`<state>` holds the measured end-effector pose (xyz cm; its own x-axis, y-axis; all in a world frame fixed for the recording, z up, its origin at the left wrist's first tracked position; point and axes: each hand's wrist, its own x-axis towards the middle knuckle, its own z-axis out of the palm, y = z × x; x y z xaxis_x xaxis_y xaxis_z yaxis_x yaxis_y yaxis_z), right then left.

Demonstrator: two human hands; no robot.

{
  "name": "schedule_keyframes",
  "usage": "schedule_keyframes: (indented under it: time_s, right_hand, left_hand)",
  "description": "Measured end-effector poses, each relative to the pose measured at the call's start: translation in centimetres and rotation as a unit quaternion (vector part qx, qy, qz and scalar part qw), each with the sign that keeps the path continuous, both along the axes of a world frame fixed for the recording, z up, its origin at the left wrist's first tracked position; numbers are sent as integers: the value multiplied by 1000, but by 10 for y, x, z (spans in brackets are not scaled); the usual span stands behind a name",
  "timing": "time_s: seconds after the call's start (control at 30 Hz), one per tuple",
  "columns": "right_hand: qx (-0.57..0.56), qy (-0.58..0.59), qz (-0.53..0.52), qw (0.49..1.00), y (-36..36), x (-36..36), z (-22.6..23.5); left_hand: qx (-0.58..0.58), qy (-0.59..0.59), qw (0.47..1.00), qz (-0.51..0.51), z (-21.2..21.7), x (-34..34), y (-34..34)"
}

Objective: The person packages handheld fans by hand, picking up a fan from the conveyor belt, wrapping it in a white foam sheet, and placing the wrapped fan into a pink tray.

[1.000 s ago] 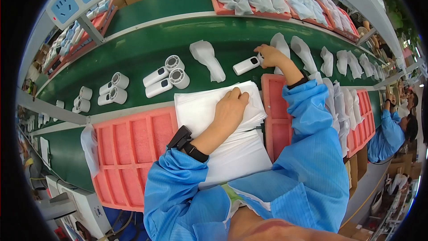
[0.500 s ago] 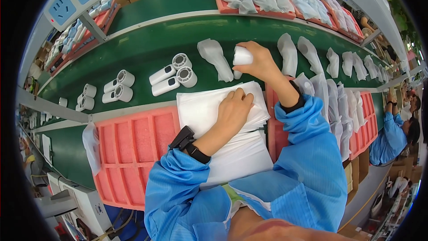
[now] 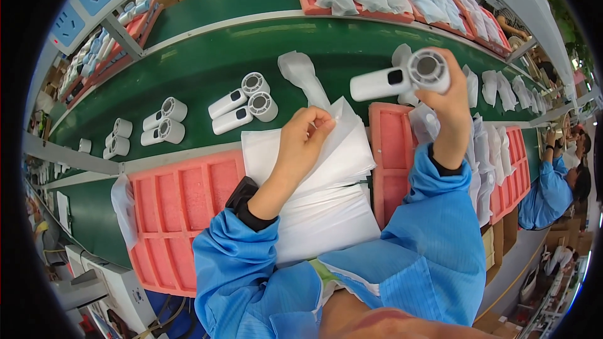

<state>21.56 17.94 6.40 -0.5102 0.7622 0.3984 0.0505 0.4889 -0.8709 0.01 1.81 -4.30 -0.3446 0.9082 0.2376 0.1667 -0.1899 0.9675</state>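
Note:
My right hand [image 3: 447, 85] is wrapped round the cylindrical head of a white handheld fan [image 3: 380, 83]. Its round grille faces up, and its handle, with a small dark window, points left above the belt. Thumb and fingers of my left hand [image 3: 304, 138] pinch the lifted upper corner of a thin white bag [image 3: 342, 127] on top of a stack. The rest of the bag stack [image 3: 326, 223] lies flat in front of me. Just beyond, a wrapped fan [image 3: 304, 74] rests on the green belt.
Several unwrapped white fans [image 3: 237, 112] lie in pairs on the green belt [image 3: 213, 50] to the left. A red compartment tray [image 3: 185, 191] stands left of the stack; another red tray [image 3: 391, 176], on the right, holds wrapped fans. Filled trays line the far shelf. A co-worker [image 3: 545, 185] sits at far right.
My right hand has picked the fan up off the belt, moved right and turned it grille-up. My left hand has gone from lying on the stack to pinching the top bag's raised corner.

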Motion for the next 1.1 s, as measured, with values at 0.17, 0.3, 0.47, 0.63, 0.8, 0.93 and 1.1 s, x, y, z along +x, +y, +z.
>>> schedule_keyframes:
  time_s: [0.17, 0.3, 0.47, 0.63, 0.8, 0.93, 1.1]
  right_hand:
    - [38, 8, 72, 997, -24, -7, 6]
    - [60, 31, 71, 995, -31, -16, 4]
    - [64, 74, 76, 992, -35, -14, 4]
    - [53, 37, 102, 993, -42, -24, -2]
    - [181, 56, 182, 965, -51, -52, -18]
    - [309, 57, 107, 943, -54, -56, -22]
    - [326, 51, 107, 938, -61, -53, -18]
  left_hand:
    - [22, 51, 998, 33, 25, 1, -7]
    - [63, 93, 990, 80, 31, 1, -9]
    - [61, 108, 989, 79, 34, 3, -12]
    - [82, -60, 992, 71, 36, -1, -14]
    - [133, -197, 970, 43, 46, -3, -17]
    - [116, -338, 934, 10, 54, -18, -19]
    - [147, 16, 979, 138, 52, -23, -15]
